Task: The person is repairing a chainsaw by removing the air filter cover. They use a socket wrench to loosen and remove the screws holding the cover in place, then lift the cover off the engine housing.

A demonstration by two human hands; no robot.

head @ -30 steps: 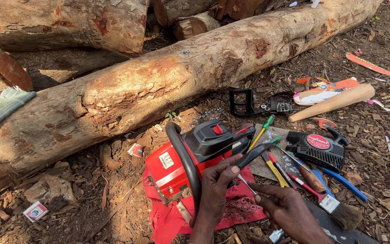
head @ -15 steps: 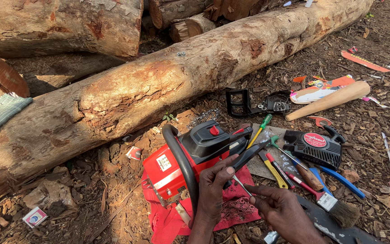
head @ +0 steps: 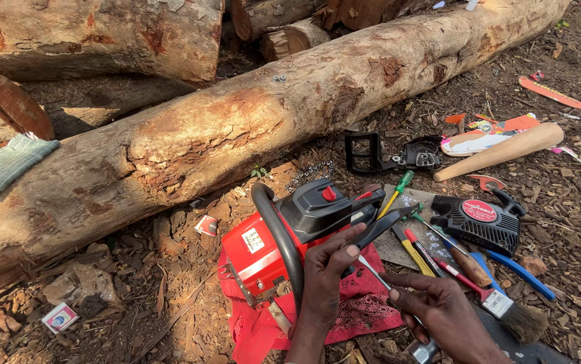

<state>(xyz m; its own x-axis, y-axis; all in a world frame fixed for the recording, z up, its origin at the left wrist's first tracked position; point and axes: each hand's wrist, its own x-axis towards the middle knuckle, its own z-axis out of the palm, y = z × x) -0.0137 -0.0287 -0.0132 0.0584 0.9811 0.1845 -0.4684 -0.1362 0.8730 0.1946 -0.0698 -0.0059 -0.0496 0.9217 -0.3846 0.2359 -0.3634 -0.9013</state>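
Red chainsaw [head: 283, 243], perhaps against log [head: 236, 128]

Glossy red plastic on chainsaw [head: 283, 246], matt black plastic on its top cover [head: 317, 212]; beneath it, lacy red cloth [head: 358, 310]; behind it, rough, flaking bark on log [head: 236, 128].

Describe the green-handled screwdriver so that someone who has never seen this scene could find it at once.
Start at the long log lying across the ground, then drop to the red chainsaw on a red cloth in front of it. Just right of the saw's black top lies a row of hand tools; the screwdriver is the uppermost, the only one with a green handle, its neighbours being red or yellow.
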